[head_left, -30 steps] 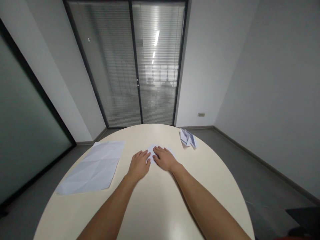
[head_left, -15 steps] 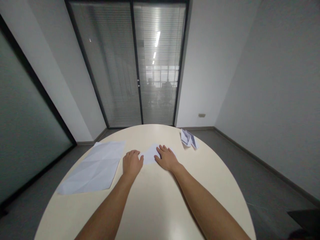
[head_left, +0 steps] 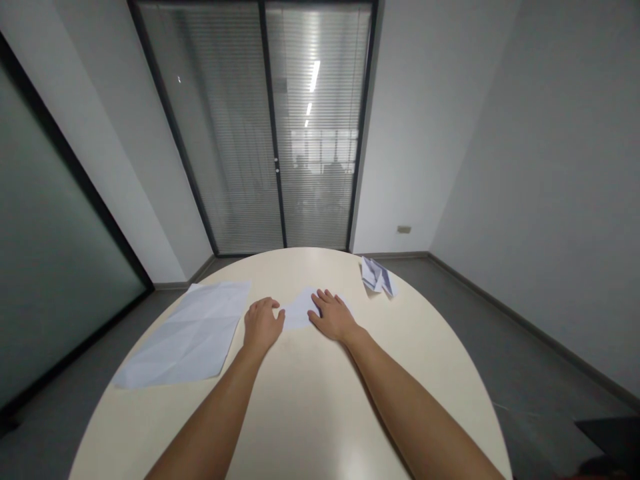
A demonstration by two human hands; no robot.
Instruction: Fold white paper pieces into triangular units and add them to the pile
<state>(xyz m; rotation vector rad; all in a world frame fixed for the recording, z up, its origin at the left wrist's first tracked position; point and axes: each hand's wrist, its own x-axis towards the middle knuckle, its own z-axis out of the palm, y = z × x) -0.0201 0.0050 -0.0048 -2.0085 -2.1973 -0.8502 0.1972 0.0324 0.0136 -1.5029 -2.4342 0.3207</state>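
A small folded white paper (head_left: 299, 311) lies on the round cream table (head_left: 310, 400), between my two hands. My right hand (head_left: 334, 317) lies flat on the paper's right part with its fingers stretched out. My left hand (head_left: 261, 325) rests on the table at the paper's left edge; its fingers curl down and its thumb touches the paper. Part of the paper is hidden under my right palm.
A large creased white sheet (head_left: 190, 337) lies flat on the table to the left. A folded paper piece (head_left: 378, 277) sits near the far right rim. Beyond the table are glass doors with blinds (head_left: 273, 127) and grey floor.
My left hand has slid left off the paper's middle to its left edge, uncovering more of the paper. My right hand has stayed flat on it.
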